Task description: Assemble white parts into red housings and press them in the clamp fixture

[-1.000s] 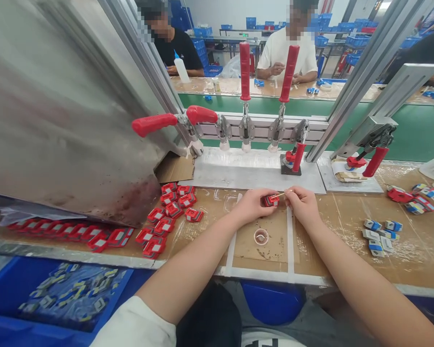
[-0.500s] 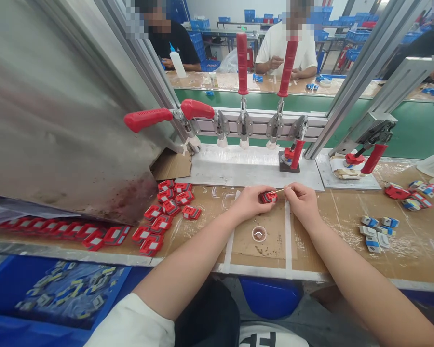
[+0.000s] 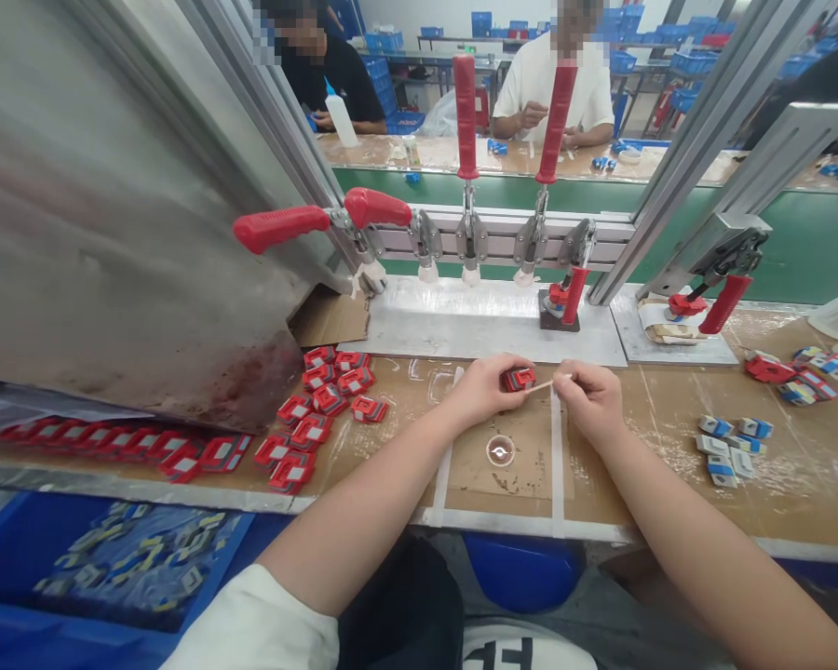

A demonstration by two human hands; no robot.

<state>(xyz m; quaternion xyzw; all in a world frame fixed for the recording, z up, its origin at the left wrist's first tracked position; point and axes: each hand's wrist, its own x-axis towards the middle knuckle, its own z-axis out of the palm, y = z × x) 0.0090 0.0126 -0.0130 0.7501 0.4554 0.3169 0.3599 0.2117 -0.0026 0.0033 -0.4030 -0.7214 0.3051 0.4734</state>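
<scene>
Between the fingers of my left hand (image 3: 487, 386) is a small red plastic part (image 3: 519, 379) with a dark inside, held above the cardboard mat. My right hand (image 3: 587, 395) pinches a thin wooden stick (image 3: 541, 386), its tip close to the lower right edge of the part; whether they touch I cannot tell. Below both hands, a small round cup (image 3: 501, 451) of brownish liquid sits on the mat (image 3: 475, 479). To the left lie several similar red parts (image 3: 311, 431) in a loose cluster.
Behind the hands stands a row of red-handled toggle clamps (image 3: 466, 116) over a metal plate (image 3: 453, 321). White-and-blue blocks (image 3: 723, 447) and more red parts (image 3: 768, 368) lie to the right. A blue bin (image 3: 14, 549) is at lower left. Co-workers sit across the bench.
The stick's tip has swung down from the top of the red part to its lower right edge. My right hand has shifted slightly right and down; my left hand stays nearly still.
</scene>
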